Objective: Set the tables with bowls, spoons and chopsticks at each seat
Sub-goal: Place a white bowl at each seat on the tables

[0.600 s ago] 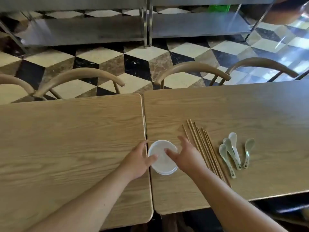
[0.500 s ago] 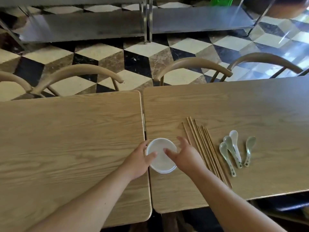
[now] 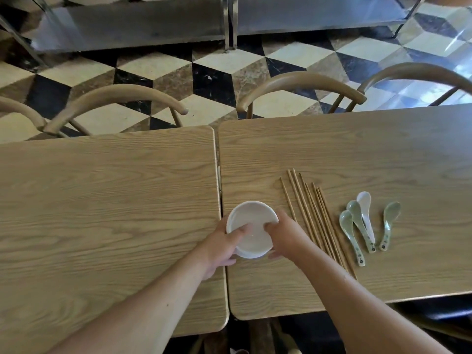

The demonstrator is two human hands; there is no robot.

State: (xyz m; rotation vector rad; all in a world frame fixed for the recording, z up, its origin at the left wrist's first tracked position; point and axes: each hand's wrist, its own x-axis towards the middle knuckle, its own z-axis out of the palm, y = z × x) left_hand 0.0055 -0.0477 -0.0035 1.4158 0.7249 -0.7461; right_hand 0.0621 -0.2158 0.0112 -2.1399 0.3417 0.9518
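Gripping a round white bowl (image 3: 251,229) from both sides, the left hand (image 3: 221,245) and right hand (image 3: 286,235) close on its rim, thumbs inside, at the near-left edge of the right wooden table (image 3: 357,149). Whether it is one bowl or a stack is unclear. Right of it, thin wooden chopsticks (image 3: 310,213) lie fanned, long axes running away-left, partly hidden by the right forearm. Four glossy spoons (image 3: 362,223) lie beside them, scoops away.

Both bare forearms reach forward and converge. The left hand (image 3: 219,245) and right hand (image 3: 286,235) face each other, fingers curled, thumbs pointing inward and nearly meeting, wrists angled toward the middle.
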